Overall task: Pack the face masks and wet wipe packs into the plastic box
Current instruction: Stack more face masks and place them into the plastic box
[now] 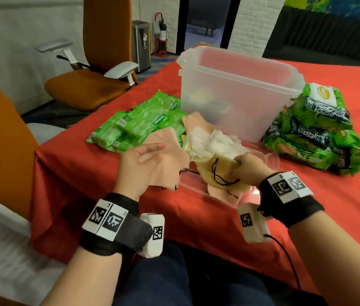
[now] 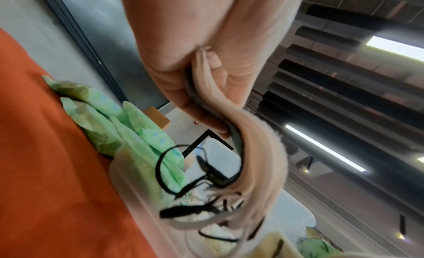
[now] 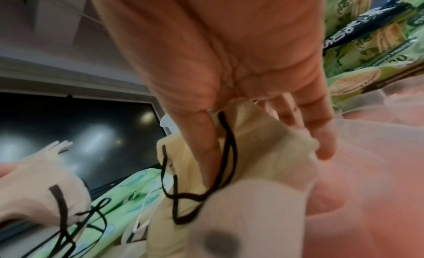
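A translucent plastic box [image 1: 236, 91] stands open on the red tablecloth, with something yellowish faintly visible inside. In front of it a heap of pink, white and yellow face masks [image 1: 212, 142] lies on a clear lid [image 1: 270, 160]. My left hand [image 1: 150, 155] holds a stack of pink masks [image 2: 259, 153] with black ear loops, just left of the heap. My right hand [image 1: 240, 164] grips a yellow mask [image 3: 259, 144] at the heap's near side. Light green wet wipe packs [image 1: 139, 122] lie left of the box, and darker green packs [image 1: 311, 129] lie to its right.
The red-covered table [image 1: 86, 184] ends close to my lap. An orange office chair [image 1: 90, 85] stands beyond the table's left edge, and another orange seat back [image 1: 0, 140] is at my left. A steel bin [image 1: 141, 45] stands by the far wall.
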Tool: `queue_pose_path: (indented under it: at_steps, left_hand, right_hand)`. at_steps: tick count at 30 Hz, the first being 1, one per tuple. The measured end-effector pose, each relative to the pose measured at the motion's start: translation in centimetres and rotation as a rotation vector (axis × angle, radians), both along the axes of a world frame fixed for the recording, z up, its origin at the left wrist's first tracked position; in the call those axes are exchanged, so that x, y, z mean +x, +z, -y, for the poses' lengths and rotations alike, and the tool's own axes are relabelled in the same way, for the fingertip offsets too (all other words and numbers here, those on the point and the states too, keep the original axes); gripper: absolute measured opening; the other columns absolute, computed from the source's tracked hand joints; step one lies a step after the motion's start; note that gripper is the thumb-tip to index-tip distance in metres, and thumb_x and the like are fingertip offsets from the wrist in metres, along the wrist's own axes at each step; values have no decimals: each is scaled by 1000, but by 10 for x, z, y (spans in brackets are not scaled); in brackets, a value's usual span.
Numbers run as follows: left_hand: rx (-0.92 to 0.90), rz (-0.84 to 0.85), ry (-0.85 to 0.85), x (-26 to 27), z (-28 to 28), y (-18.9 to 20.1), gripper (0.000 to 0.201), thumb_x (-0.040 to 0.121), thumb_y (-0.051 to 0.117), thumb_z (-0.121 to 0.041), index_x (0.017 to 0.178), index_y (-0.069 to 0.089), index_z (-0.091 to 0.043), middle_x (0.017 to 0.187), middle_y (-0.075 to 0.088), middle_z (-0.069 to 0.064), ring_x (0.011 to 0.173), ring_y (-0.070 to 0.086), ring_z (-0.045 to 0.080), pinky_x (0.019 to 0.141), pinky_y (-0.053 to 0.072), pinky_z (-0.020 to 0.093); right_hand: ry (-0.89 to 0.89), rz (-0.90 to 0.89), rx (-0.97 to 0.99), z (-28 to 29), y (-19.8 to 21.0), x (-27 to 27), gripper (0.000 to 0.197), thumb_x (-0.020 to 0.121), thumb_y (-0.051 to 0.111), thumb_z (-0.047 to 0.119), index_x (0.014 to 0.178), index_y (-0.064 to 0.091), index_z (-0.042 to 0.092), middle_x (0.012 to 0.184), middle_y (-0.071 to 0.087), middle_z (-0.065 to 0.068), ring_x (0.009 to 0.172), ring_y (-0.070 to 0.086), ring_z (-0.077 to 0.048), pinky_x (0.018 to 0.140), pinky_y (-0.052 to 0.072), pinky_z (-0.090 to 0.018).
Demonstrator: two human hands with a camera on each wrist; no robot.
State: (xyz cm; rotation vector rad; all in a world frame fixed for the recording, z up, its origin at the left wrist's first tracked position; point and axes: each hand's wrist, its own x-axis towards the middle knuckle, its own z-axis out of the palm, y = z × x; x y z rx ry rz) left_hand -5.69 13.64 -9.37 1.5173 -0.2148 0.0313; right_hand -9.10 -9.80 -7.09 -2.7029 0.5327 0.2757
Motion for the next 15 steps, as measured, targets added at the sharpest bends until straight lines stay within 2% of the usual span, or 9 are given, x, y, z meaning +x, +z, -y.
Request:
queue_pose_path:
  at_steps: [1,3,5,6,9,10,12,13,15]
  left_hand:
    - [-2,-6,-11,-1,1,-1,33,85,55,10,86,67,-21,95,66,-10,85,61,-9,76,43,5]
    - [-8,-18,-27,-3,2,-2,34,84,55,10,86,67,-22,96,67,-10,86,61,-6,75,43,5]
    - [7,-19,-22,-6,2,-2,34,84,56,10,86,67,-21,96,67,-8,87,60,-5,74,43,5]
    - [17,-17,-17,-7,2,-2,34,84,55,11,86,67,-21,96,67,-7,86,60,-8,73,42,4]
    - [45,-17,-1,-10,3,-2,32,84,54,12,91,67,-17,94,65,-9,77,58,-17,71,40,0]
    - [47,-23,7,-10,4,-2,30,85,54,11,95,67,-14,93,64,-10,76,57,-17,70,40,0]
    - [55,-42,21,-11,7,-3,27,86,54,9,102,66,-9,92,61,-9,78,56,-11,68,41,-1]
    - [53,-58,23,-11,9,-3,26,87,54,7,105,66,-8,92,61,-8,79,55,-8,68,41,-1]
    - [45,-81,12,-10,13,-1,22,89,54,1,104,66,-8,93,62,-7,82,55,-4,69,41,0]
  right_hand:
    - [23,-16,-16,-3,2,1,7,82,61,8,78,57,4,90,54,-11,89,51,-25,70,34,-25]
    - [49,-53,-52,-8,5,2,13,82,61,9,91,61,1,91,55,-11,90,53,-26,68,35,-24]
    - [46,-44,-78,-10,8,2,3,82,58,6,81,57,4,82,53,-9,83,50,-23,62,35,-24]
    - [23,-11,-72,-9,9,3,5,82,57,4,77,56,3,78,52,-8,81,49,-23,59,34,-24]
    - [-34,125,-2,-1,13,3,3,78,59,-1,81,61,-2,74,52,-8,76,46,-23,57,32,-26]
    - [-54,182,44,2,15,3,2,77,62,0,77,61,1,70,51,-7,74,47,-24,55,32,-26]
    - [-112,343,204,6,20,0,13,72,71,5,69,59,10,65,54,-5,69,50,-23,57,37,-25]
    - [-133,443,347,5,24,-2,17,69,75,4,67,60,12,66,57,-5,66,53,-21,59,42,-27]
    - [-108,585,689,-2,36,-10,18,68,75,-2,76,64,11,71,65,-5,65,60,-17,63,50,-29]
